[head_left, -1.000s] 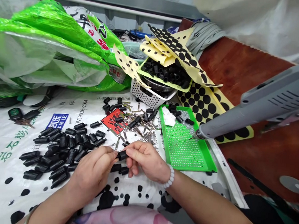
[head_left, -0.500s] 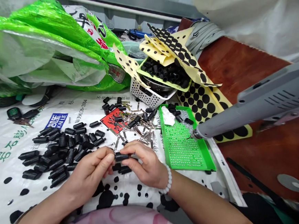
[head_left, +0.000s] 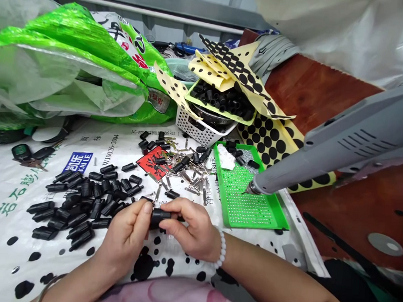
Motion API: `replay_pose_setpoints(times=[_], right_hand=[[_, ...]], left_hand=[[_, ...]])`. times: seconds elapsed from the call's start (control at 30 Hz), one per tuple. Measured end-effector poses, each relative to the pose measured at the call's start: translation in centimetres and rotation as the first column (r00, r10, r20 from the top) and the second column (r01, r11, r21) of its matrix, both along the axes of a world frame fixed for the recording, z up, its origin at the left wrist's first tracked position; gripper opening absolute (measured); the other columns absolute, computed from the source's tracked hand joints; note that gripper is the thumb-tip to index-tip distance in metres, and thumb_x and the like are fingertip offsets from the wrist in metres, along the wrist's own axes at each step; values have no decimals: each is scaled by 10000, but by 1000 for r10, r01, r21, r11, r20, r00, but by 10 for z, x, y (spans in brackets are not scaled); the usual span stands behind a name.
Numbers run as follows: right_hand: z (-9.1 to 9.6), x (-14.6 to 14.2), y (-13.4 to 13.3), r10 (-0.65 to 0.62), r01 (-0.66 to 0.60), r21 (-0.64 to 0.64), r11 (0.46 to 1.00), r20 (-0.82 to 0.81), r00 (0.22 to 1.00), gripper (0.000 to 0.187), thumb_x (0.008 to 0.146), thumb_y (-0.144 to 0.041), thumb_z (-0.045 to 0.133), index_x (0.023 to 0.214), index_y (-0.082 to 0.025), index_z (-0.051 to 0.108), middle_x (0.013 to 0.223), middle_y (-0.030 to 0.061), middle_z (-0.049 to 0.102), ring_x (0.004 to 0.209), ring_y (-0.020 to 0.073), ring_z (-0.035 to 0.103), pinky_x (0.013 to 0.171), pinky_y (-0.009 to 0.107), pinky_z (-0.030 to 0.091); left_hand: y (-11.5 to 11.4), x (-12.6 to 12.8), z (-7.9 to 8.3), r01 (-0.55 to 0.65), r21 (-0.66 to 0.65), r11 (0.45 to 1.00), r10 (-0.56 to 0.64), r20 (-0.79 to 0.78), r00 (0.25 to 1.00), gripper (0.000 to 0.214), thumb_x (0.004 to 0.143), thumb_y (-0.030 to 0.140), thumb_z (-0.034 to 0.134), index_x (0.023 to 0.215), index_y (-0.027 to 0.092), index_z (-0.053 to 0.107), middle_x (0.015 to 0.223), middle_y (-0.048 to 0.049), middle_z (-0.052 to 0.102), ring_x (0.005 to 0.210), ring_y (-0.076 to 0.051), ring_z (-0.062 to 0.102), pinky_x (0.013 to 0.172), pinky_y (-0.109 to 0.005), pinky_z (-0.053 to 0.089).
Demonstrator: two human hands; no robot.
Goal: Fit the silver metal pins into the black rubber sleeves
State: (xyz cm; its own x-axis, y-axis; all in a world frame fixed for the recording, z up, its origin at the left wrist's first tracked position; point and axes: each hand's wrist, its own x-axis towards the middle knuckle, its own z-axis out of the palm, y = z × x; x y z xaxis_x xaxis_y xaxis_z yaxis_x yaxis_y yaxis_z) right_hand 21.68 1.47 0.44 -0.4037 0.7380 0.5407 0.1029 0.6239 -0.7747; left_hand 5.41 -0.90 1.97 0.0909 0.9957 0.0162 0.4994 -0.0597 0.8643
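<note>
Between my hands is a short black plastic cylinder (head_left: 160, 216). My right hand (head_left: 195, 227), with a white bead bracelet at its wrist, pinches it between thumb and fingers. At the cylinder's left end, my left hand (head_left: 127, 236) is closed, thumb pressed against the fingers; what these hold is hidden. A heap of similar black cylinders (head_left: 86, 198) lies to the left of my hands on the white printed sheet (head_left: 3, 228). Just beyond my fingers are small flat metal clips (head_left: 194, 184), scattered around a red printed square (head_left: 153, 162).
A grey electric screwdriver (head_left: 313, 150) reaches in from the right, its tip over a green tray (head_left: 282, 218) of small silvery pieces. Behind stand a white basket (head_left: 201, 131), yellow sheets with black dots (head_left: 268, 140) and a green plastic bag (head_left: 73, 43). Keys (head_left: 32, 155) lie left.
My left hand has turned more upright, and its fingertips have come closer against the black cylinder. The right hand still grips the cylinder. The screwdriver's tip has shifted slightly left and nearer.
</note>
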Motion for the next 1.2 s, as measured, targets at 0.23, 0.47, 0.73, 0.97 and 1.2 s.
replay_pose_setpoints(times=[0.23, 0.47, 0.73, 0.97, 1.2], right_hand=[[4, -8, -6, 18, -309, -749, 586, -370, 929, 245, 755, -332, 643, 881, -153, 532, 613, -37, 592, 387, 37, 506, 394, 150, 411], [5, -8, 0, -35, -372, -819, 437, -429, 903, 259, 705, -309, 674, 840, -142, 529, 597, -43, 606, 374, 35, 527, 397, 146, 427], [3, -1, 13, -65, -138, -675, 725, -266, 962, 201, 739, -206, 623, 926, -156, 571, 677, -36, 571, 550, 59, 545, 523, 191, 472], [2, 8, 22, -110, 132, -50, 990, 308, 945, 143, 804, -191, 578, 935, -150, 619, 848, 47, 639, 807, 166, 562, 777, 355, 421], [5, 11, 27, -197, 135, 161, 978, 488, 850, 127, 814, -256, 592, 882, -164, 647, 940, 51, 641, 877, 189, 524, 824, 365, 350]], left_hand=[[1, -8, -5, 206, 465, 861, 4, -410, 912, 249, 876, 136, 327, 648, 216, 385, 559, 29, 423, 481, -114, 441, 482, -231, 356], [11, -8, -6, 267, 464, 845, 3, -502, 865, 265, 878, 147, 312, 632, 223, 375, 539, 40, 416, 447, -110, 432, 456, -225, 350], [17, -22, 5, 262, 380, 887, -34, -513, 858, 239, 914, 265, 315, 822, 201, 526, 689, 1, 584, 588, -129, 574, 554, -228, 432], [26, -29, -7, 435, 425, 794, -90, -626, 775, 365, 842, 320, 531, 1157, 142, 481, 1039, -113, 623, 973, -240, 572, 900, -386, 415], [34, -17, -24, 508, 363, 781, -169, -660, 732, 221, 868, 217, 470, 1068, 162, 548, 811, -49, 653, 785, -193, 594, 950, -462, 369]])
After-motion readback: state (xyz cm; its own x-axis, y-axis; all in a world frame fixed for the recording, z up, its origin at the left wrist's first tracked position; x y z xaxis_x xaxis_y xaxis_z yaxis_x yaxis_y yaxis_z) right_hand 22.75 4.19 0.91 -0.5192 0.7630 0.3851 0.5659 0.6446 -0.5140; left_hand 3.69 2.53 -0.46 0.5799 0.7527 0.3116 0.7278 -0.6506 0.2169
